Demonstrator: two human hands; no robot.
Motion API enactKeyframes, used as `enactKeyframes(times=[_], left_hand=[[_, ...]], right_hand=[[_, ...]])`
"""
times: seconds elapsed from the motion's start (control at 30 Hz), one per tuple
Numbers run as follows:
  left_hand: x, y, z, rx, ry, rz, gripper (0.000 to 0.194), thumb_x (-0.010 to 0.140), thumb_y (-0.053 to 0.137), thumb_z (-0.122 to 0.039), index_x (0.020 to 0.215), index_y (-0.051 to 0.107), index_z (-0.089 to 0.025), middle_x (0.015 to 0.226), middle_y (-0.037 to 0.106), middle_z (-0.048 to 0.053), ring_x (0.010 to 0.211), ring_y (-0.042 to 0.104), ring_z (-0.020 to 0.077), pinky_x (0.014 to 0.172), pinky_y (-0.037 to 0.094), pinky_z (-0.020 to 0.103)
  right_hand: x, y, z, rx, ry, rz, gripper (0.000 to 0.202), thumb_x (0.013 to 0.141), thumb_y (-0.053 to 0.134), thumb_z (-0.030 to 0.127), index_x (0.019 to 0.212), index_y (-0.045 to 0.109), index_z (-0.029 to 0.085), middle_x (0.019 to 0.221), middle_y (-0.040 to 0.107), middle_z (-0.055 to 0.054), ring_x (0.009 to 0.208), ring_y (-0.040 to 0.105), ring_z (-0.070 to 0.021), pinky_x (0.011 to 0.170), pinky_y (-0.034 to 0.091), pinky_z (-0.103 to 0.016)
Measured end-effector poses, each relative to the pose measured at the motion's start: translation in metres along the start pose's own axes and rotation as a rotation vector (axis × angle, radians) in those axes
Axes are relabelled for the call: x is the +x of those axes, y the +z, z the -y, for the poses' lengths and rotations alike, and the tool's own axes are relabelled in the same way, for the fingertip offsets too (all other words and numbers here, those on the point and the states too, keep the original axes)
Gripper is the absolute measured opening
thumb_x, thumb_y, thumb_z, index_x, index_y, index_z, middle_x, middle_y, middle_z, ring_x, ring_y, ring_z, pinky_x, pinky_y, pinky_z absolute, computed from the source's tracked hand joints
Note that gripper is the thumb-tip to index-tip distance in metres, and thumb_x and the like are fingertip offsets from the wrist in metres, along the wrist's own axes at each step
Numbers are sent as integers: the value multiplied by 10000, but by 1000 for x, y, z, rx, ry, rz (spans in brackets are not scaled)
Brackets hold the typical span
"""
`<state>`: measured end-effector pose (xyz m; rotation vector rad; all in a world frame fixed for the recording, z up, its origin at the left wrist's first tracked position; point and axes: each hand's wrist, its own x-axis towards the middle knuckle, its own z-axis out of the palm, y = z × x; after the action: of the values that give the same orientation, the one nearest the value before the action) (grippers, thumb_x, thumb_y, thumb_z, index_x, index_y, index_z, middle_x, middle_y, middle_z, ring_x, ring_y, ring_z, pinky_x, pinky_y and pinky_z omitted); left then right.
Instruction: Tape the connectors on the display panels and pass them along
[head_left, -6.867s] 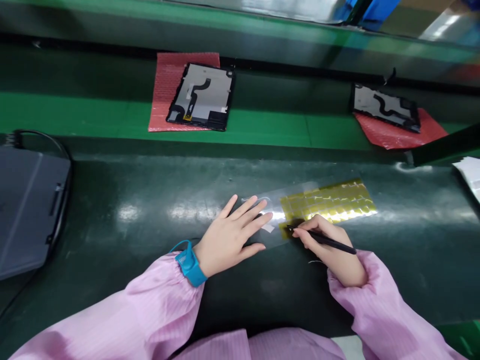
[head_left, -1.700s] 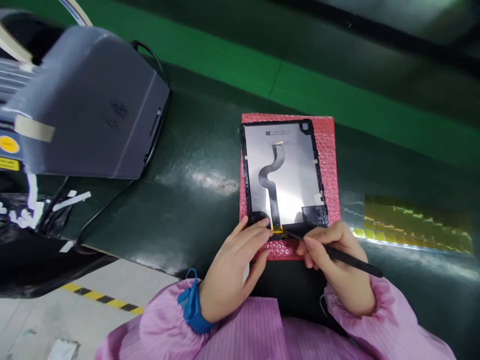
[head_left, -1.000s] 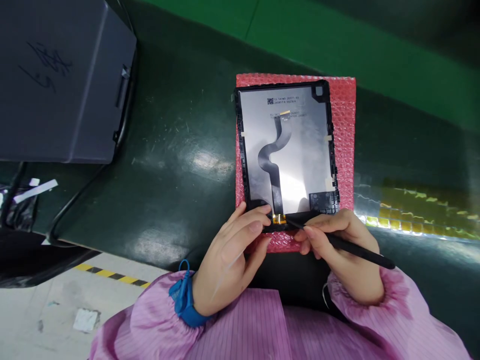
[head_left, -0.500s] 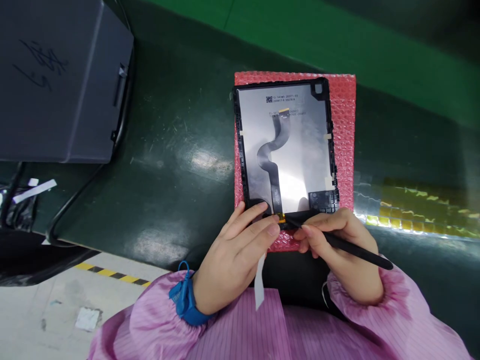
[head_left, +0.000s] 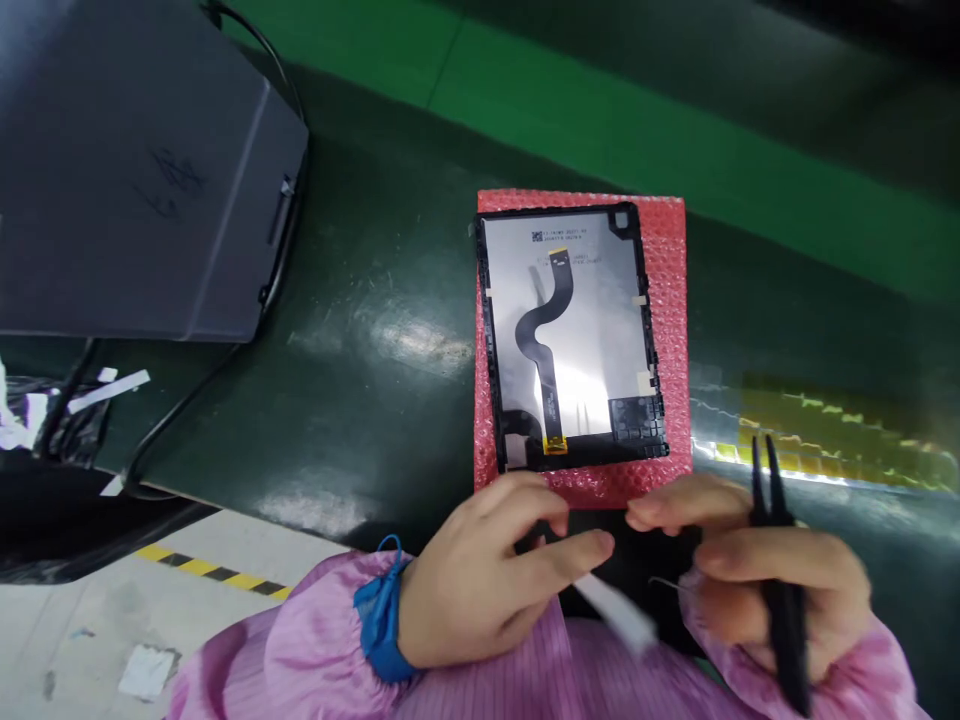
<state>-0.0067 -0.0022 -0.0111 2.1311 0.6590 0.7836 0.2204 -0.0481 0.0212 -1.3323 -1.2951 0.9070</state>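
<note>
A display panel [head_left: 592,330] in a black frame lies with its silvery back up on a red bubble-wrap sheet [head_left: 669,300]. Along it runs a curved black flex cable [head_left: 531,335], its lower end under amber tape [head_left: 555,445]. My left hand [head_left: 487,580] is just below the panel's lower left edge, fingers bent, a blurred white strip [head_left: 619,612] hanging from them. To the right of the strip, my right hand [head_left: 780,575] grips black tweezers [head_left: 780,570] across its fingers, tips pointing up and apart; its index finger and thumb are free of them.
Amber film pieces [head_left: 795,420] on a clear strip lie at the right of the dark green table [head_left: 360,250]. A large grey box [head_left: 142,180] stands at the left, with a black cable [head_left: 180,400] beside it. A black bag with white scraps sits below.
Both hands have drawn back from the panel's lower edge towards my body. The tweezers have swung from lying against the amber tape to pointing up. The white strip has swung right.
</note>
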Motion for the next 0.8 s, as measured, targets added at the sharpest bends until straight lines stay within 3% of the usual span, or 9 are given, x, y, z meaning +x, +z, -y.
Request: enactKeyframes(times=[0.07,0.17,0.27,0.33,0.43,0.57,0.67,0.8], left_hand=[[2,0,-5,-144,1,137,342,933,470,-48,1193,625,-209,994,692,65,917,653,191,811,591,299],[4,2,-7,-277,-56,174,357,875,443,-13,1113,617,-215,949,691,54,874,641,187,776,571,291],[4,1,-5,-273,-121,137,462,878,415,5,1251,576,-214,926,686,34,837,639,173,762,561,281],[4,-1,-2,-128,-92,91,480,898,414,1,1312,559,-194,976,697,46,876,635,185,802,561,308],[8,-1,3,224,-48,28,384,948,462,-53,1291,605,-154,1032,705,77,956,617,238,837,540,380],[16,7,7,585,-123,-22,352,1016,560,-241,1350,620,-147,985,683,77,942,598,271,785,491,408],[19,12,7,707,-189,20,411,1012,629,-365,1382,626,-185,1028,680,65,977,590,263,817,473,408],[19,16,7,772,-215,11,404,1000,657,-403,1370,655,-239,1057,681,43,1000,575,253,851,449,414]], right_hand=[[5,3,13,-27,-98,233,226,864,857,306,827,639,261,962,839,-12,801,814,-236,726,686,-383],[14,9,25,28,-89,275,302,932,757,147,757,531,242,837,821,12,723,789,-191,668,669,-322],[31,10,24,55,15,147,393,909,795,179,744,444,248,776,793,29,688,770,-178,630,636,-288],[50,11,17,0,85,92,443,869,843,229,751,417,250,761,783,29,685,763,-169,625,607,-265],[82,20,1,-72,169,179,495,823,881,340,741,402,248,747,771,5,636,719,-153,585,553,-257],[109,39,-22,-44,218,270,533,816,862,479,751,384,251,732,718,16,587,606,-126,568,470,-276],[116,47,-34,-104,239,237,521,810,856,501,781,398,255,784,721,5,683,635,-163,655,476,-321],[121,47,-41,-156,253,229,513,799,864,476,806,398,261,810,730,8,694,621,-176,698,471,-352]])
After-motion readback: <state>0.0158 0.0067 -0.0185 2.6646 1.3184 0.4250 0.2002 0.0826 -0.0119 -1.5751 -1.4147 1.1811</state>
